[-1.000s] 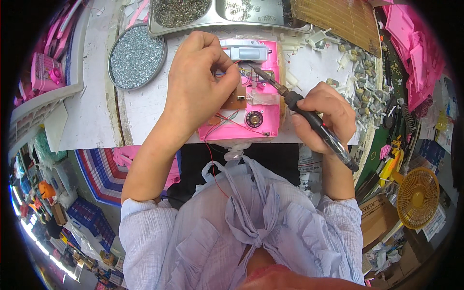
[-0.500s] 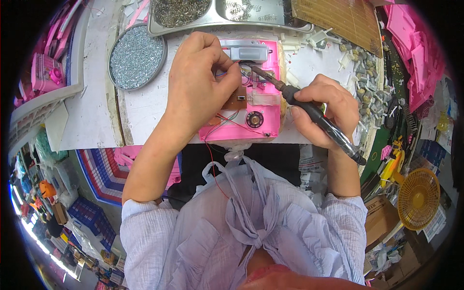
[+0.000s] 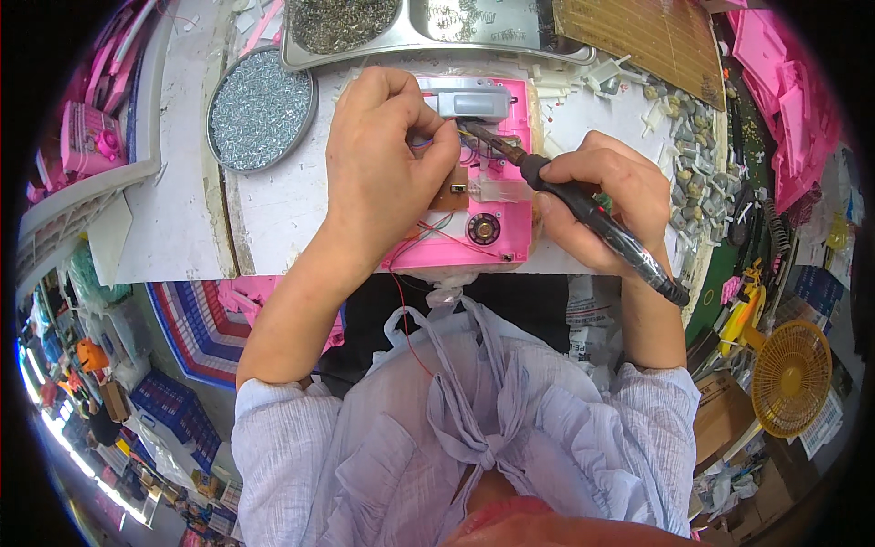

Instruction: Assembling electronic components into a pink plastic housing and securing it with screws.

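L hand (image 3: pixel 387 150): thumb + index pinched on thin wires (image 3: pixel 422 143) at upper part of pink housing (image 3: pixel 512 219); exact wire hidden by fingers. R hand (image 3: pixel 615 196): fingers wrapped round blk handle of soldering iron (image 3: pixel 597 219), tilted, tip up-L, close to L fingertips; tip contact can't tell. Housing lies open on wht table (image 3: pixel 283 214), in front of person, betw. both hands. Inside: grey module (image 3: pixel 469 102) at top, brn circuit bd (image 3: pixel 447 196) mid, partly behind L hand, rnd blk speaker (image 3: pixel 483 229) low R. Dish w/ small screws (image 3: pixel 262 109) L of L hand; metal tray (image 3: pixel 410 47) beyond housing.
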Motion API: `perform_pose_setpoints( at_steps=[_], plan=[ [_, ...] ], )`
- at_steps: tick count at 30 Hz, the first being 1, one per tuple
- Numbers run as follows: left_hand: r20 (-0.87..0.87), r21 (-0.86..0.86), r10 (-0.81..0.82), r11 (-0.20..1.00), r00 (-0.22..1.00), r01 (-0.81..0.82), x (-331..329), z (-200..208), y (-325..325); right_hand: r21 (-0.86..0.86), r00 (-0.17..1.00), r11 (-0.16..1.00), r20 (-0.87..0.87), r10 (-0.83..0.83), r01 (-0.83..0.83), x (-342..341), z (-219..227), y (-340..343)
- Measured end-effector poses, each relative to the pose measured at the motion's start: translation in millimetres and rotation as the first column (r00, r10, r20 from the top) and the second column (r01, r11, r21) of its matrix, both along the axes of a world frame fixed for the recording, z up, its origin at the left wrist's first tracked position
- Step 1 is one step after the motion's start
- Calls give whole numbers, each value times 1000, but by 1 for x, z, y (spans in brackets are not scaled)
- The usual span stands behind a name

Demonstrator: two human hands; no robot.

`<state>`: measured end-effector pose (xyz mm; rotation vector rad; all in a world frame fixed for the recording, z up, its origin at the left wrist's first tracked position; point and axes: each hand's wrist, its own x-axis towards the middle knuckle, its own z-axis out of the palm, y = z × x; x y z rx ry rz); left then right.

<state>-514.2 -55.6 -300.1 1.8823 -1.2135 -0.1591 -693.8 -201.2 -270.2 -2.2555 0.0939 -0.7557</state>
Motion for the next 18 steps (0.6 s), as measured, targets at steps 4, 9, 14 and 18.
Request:
perform_pose_setpoints(
  at_steps=[4, 9, 14, 18],
  plan=[
    [54, -5, 11, 1000, 998, -11, -1, -1, 0, -5, 1000, 1000, -9, -1, 1, -2, 0, 0],
    [35, -34, 33, 999, 999, -32, -4, -4, -2, -4, 1000, 1000, 8, -6, 6, -2, -1, -1],
    [43, -37, 38, 999, 998, -36, -5, -7, -1, -21, 1000, 1000, 20, -3, 4, -2, -1, -1],
    [27, -39, 51, 998, 998, -50, -7, -8, -1, -18, 1000, 1000, 13, -12, 13, -5, 1, -1]
  ],
)
